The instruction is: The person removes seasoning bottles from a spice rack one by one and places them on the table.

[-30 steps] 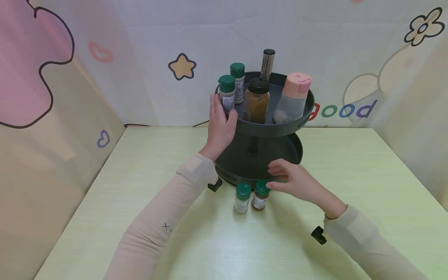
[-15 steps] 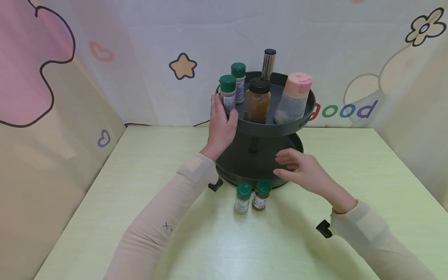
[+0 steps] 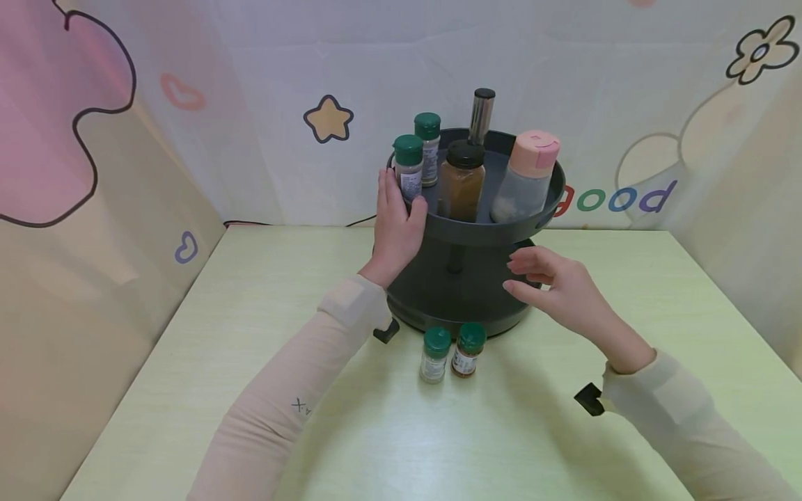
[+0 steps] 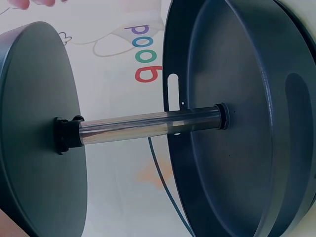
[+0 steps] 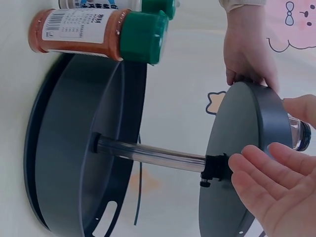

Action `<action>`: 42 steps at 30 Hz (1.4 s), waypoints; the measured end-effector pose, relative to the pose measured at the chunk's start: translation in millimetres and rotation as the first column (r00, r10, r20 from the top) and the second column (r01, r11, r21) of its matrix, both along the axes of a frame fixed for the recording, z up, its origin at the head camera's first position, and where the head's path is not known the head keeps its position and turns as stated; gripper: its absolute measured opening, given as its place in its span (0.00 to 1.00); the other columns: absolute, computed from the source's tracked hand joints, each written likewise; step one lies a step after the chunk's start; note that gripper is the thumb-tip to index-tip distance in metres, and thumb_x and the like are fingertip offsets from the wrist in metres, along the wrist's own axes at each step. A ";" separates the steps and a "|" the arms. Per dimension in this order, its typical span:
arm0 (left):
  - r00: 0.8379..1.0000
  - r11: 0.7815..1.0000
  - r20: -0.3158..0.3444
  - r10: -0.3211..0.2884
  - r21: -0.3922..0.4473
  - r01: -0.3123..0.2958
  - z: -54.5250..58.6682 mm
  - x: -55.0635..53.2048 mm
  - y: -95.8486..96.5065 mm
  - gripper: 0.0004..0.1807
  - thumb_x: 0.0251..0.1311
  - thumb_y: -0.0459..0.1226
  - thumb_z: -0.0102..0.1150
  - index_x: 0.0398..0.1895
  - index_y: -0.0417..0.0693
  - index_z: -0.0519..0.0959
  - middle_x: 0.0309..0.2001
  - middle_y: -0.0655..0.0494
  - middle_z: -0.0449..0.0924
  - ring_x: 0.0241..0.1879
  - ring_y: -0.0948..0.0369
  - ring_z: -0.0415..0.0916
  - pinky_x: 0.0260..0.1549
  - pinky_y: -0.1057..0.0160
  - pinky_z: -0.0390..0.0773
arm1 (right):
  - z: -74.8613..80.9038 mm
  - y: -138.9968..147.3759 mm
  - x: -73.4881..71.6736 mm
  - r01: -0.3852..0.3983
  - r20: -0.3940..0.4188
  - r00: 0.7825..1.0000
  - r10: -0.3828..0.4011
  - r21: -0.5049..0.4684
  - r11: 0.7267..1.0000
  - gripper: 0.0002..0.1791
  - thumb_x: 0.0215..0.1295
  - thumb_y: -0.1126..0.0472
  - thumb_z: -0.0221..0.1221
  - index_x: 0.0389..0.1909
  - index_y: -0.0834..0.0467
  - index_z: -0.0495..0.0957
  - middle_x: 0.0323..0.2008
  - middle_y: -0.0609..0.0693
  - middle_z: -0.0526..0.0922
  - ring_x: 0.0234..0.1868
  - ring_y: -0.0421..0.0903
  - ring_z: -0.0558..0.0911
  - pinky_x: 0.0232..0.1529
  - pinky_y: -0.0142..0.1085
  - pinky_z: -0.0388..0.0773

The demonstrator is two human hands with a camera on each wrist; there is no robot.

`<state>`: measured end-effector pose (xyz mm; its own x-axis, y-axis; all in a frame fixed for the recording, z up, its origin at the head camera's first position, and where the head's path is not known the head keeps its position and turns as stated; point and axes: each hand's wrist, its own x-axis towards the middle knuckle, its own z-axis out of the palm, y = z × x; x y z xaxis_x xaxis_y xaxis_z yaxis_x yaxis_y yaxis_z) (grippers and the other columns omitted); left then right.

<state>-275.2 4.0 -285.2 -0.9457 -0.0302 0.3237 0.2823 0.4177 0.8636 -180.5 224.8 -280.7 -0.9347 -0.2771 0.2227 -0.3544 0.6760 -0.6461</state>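
My left hand (image 3: 399, 226) lies against the left side of the upper tray (image 3: 482, 231) of a dark two-tier rack, fingers pointing up and thumb at the front rim. To the right of the rack, my right hand (image 3: 557, 285) hovers with loosely bent, parted fingers and holds nothing. Its palm and fingertips show in the right wrist view. Two green-capped spice jars stand on the table before the rack: a pale one (image 3: 434, 356) and a reddish one (image 3: 466, 351). The lower tray (image 4: 217, 163) holds no jars where it shows.
On the upper tray stand two more green-capped jars (image 3: 409, 163), a black-lidded brown jar (image 3: 462, 184) and a pink-capped container (image 3: 526, 177). A metal post (image 5: 153, 154) joins the two tiers. A printed cloth (image 3: 263, 83) hangs behind the table (image 3: 282, 292).
My right hand has moved up and to the right, away from the reddish spice jar. My left hand stays on the upper tray, and the jars keep their places.
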 end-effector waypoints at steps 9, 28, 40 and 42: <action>1.000 1.000 0.005 0.008 -0.001 -0.008 -1.4 1.0 -0.5 0.37 0.61 0.46 0.38 0.69 0.52 0.36 0.70 0.63 0.28 0.70 0.61 0.33 0.65 0.55 0.45 | 7.5 2.9 -0.8 0.075 -0.099 0.992 -0.080 -0.058 0.996 0.22 0.56 0.56 0.57 0.50 0.62 0.70 0.46 0.59 0.78 0.46 0.50 0.77 0.46 0.20 0.71; 1.000 1.000 -0.004 0.012 -0.014 -0.012 -1.4 1.3 -0.5 0.37 0.61 0.46 0.38 0.69 0.52 0.36 0.70 0.63 0.28 0.70 0.61 0.33 0.65 0.54 0.45 | 27.0 7.7 -7.7 0.193 -0.211 0.949 -0.233 -0.194 0.962 0.22 0.56 0.55 0.57 0.49 0.62 0.71 0.45 0.58 0.77 0.40 0.23 0.72 0.42 0.14 0.68; 1.000 1.000 -0.014 0.010 -0.015 -0.010 -1.1 0.9 -0.1 0.36 0.61 0.46 0.38 0.69 0.52 0.36 0.70 0.62 0.29 0.70 0.61 0.34 0.65 0.55 0.46 | 38.2 8.5 -15.5 0.217 -0.215 0.942 -0.258 -0.196 0.956 0.28 0.55 0.55 0.57 0.55 0.64 0.66 0.53 0.59 0.72 0.51 0.48 0.70 0.56 0.36 0.68; 1.000 1.000 -0.013 0.008 -0.015 -0.008 -0.7 1.2 0.0 0.36 0.61 0.46 0.38 0.69 0.52 0.36 0.70 0.62 0.29 0.70 0.61 0.34 0.65 0.55 0.46 | 40.0 7.9 -17.0 0.221 -0.204 0.944 -0.259 -0.193 0.956 0.30 0.55 0.55 0.57 0.57 0.63 0.63 0.55 0.59 0.70 0.53 0.51 0.68 0.58 0.44 0.65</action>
<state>-273.9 4.0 -285.9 -0.9411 -0.0329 0.3366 0.2901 0.4330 0.8534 -197.4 232.7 -240.7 -0.8891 0.0079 0.4576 -0.3434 0.6493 -0.6786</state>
